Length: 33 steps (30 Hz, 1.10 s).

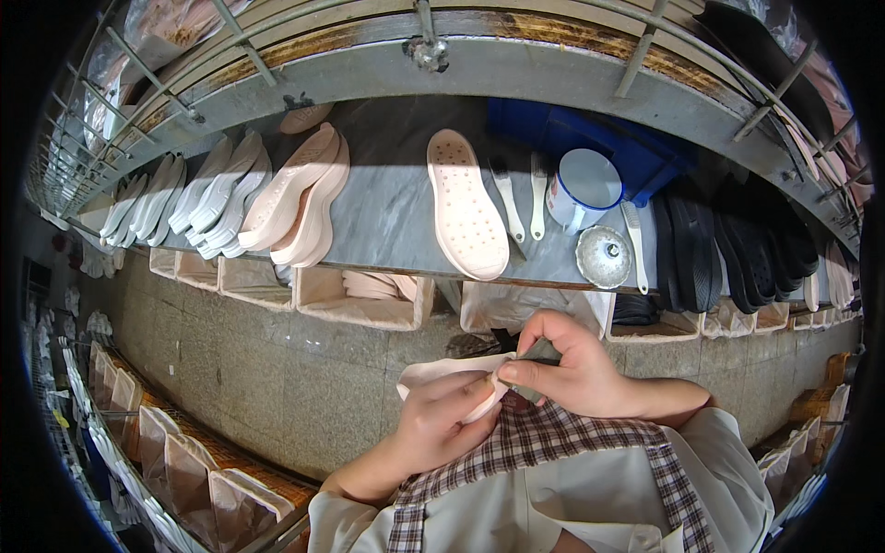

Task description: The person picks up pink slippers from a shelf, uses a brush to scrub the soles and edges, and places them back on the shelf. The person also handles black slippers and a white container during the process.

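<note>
My left hand [441, 417] grips a pale pink shoe sole [420, 374] low in front of my checked apron. My right hand [576, 373] meets it at the sole's right end, where thumb and finger pinch a small flat grey piece [546, 353] against the sole's edge. What kind of tool or material this piece is, I cannot make out. Beyond my hands, another pink sole [466, 207] lies on the grey worktop [387, 184], its dotted face up. My fingers cover part of the held sole.
White soles [221, 194] and pink soles [300, 198] line the worktop's left; black soles [737, 244] stand right. Nearby are a blue-rimmed mug [590, 180], a lid [604, 258], brushes [636, 247] and a blue crate [553, 129]. A metal rack [350, 74] overhangs; lined bins [369, 313] sit below.
</note>
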Each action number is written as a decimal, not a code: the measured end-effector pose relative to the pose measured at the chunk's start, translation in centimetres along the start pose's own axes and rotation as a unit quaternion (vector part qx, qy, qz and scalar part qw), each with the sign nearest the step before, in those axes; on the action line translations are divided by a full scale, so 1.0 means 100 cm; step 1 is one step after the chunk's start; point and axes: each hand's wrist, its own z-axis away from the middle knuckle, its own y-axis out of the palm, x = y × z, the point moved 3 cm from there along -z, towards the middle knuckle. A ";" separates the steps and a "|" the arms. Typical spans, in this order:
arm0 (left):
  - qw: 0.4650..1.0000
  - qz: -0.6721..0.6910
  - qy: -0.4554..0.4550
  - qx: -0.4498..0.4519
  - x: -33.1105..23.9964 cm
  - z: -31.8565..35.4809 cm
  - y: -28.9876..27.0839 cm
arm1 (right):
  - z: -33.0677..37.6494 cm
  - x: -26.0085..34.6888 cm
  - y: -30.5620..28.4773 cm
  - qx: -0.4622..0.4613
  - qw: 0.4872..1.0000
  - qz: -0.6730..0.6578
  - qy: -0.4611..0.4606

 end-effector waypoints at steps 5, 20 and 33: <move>1.000 -0.010 0.008 -0.003 0.001 0.001 0.000 | 0.001 -0.002 0.002 -0.012 1.000 -0.003 0.005; 0.996 0.037 -0.072 -0.026 0.001 0.008 -0.003 | -0.003 0.006 -0.003 0.045 0.998 0.011 -0.050; 0.999 0.030 -0.010 -0.005 -0.004 0.009 0.000 | 0.004 -0.002 0.004 0.010 1.000 -0.026 -0.013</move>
